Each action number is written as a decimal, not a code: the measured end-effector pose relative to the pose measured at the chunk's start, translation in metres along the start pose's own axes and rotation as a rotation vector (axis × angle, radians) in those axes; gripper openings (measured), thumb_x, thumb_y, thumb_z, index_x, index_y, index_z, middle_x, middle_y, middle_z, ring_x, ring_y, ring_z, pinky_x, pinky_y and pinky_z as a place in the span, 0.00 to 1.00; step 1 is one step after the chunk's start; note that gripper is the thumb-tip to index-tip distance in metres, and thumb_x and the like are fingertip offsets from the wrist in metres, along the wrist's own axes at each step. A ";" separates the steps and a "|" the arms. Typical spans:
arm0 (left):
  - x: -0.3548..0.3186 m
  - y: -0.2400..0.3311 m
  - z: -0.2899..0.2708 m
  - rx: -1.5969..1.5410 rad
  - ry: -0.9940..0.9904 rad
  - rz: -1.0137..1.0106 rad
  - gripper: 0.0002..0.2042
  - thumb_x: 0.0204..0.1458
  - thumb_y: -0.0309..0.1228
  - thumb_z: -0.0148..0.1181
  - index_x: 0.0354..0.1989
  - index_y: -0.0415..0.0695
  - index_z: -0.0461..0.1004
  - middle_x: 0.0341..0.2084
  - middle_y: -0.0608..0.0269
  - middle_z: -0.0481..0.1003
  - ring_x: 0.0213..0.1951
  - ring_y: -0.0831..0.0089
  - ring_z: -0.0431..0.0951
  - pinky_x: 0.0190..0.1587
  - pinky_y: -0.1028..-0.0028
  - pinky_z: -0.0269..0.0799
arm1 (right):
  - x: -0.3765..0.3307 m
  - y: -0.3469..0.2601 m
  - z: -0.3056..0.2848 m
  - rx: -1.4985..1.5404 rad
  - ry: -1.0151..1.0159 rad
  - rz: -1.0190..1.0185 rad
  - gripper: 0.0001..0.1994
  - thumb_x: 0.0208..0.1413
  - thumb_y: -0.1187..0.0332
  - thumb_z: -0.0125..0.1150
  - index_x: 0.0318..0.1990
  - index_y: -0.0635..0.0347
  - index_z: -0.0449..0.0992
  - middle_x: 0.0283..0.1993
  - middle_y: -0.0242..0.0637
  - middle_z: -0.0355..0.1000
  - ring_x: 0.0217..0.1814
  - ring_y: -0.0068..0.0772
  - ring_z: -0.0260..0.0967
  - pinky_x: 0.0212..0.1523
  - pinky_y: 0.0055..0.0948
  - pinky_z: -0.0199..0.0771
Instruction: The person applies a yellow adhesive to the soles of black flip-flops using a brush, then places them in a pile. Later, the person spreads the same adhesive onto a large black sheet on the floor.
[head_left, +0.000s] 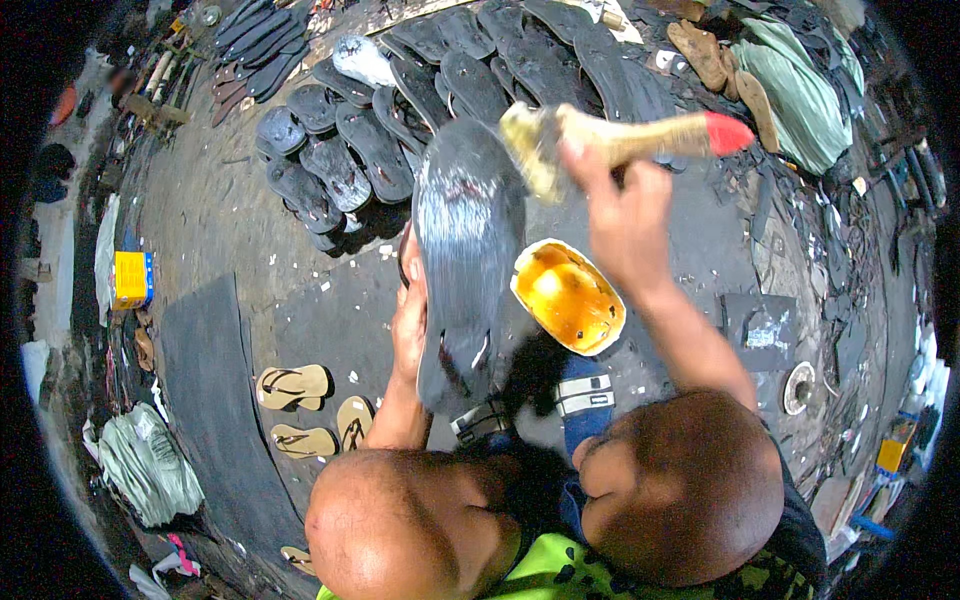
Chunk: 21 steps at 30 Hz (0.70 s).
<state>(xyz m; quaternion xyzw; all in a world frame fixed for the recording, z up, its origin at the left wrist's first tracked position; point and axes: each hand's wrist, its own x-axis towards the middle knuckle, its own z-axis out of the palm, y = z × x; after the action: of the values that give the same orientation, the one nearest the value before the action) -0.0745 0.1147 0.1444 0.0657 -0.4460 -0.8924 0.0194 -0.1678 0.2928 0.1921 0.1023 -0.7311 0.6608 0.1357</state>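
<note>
One amber-filled container (568, 298) is counted; left of it, one large black sole (467, 265), one yellow box (131, 280) and at least three tan sandals (303, 441) are seen; above it in the view, one brush (650, 140) and more than a dozen dark soles (375, 155) are found; near it, two hands (630, 218) are counted.
</note>
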 end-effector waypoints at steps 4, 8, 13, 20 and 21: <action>-0.014 0.001 -0.020 0.066 -0.024 -0.038 0.21 0.67 0.44 0.38 0.64 0.47 0.59 0.50 0.60 0.73 0.49 0.72 0.75 0.51 0.69 0.73 | -0.019 0.010 0.020 -0.177 -0.031 -0.297 0.12 0.56 0.67 0.64 0.40 0.70 0.79 0.37 0.44 0.78 0.38 0.26 0.73 0.41 0.30 0.71; -0.012 0.021 -0.004 0.017 0.048 -0.075 0.21 0.67 0.44 0.37 0.63 0.48 0.60 0.50 0.61 0.72 0.49 0.72 0.75 0.53 0.68 0.72 | -0.002 0.018 0.018 0.116 0.029 -0.021 0.11 0.54 0.67 0.66 0.40 0.65 0.79 0.35 0.44 0.76 0.35 0.38 0.74 0.37 0.34 0.70; 0.000 0.014 -0.011 0.017 -0.002 -0.089 0.21 0.68 0.43 0.37 0.65 0.48 0.58 0.51 0.61 0.72 0.49 0.71 0.75 0.53 0.67 0.72 | -0.034 0.023 0.004 -0.053 -0.069 -0.250 0.09 0.54 0.65 0.66 0.37 0.60 0.77 0.30 0.36 0.70 0.35 0.38 0.69 0.38 0.37 0.68; 0.000 0.022 0.003 -0.301 -0.102 -0.035 0.23 0.67 0.42 0.40 0.67 0.48 0.56 0.56 0.57 0.70 0.55 0.65 0.73 0.58 0.65 0.69 | 0.055 -0.001 0.002 -0.074 -0.413 -0.715 0.10 0.53 0.76 0.65 0.44 0.60 0.78 0.36 0.34 0.71 0.37 0.28 0.67 0.37 0.26 0.67; 0.001 0.025 -0.010 -0.312 -0.052 -0.032 0.22 0.66 0.42 0.41 0.65 0.46 0.59 0.55 0.57 0.70 0.55 0.65 0.73 0.58 0.64 0.69 | 0.046 0.004 0.020 -0.033 -0.408 -0.656 0.09 0.52 0.76 0.66 0.42 0.59 0.79 0.35 0.33 0.71 0.37 0.30 0.68 0.37 0.29 0.68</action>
<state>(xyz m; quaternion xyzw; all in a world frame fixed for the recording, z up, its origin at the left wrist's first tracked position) -0.0747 0.0912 0.1585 0.0461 -0.3013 -0.9524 0.0037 -0.2140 0.2753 0.2017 0.4579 -0.6820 0.5365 0.1935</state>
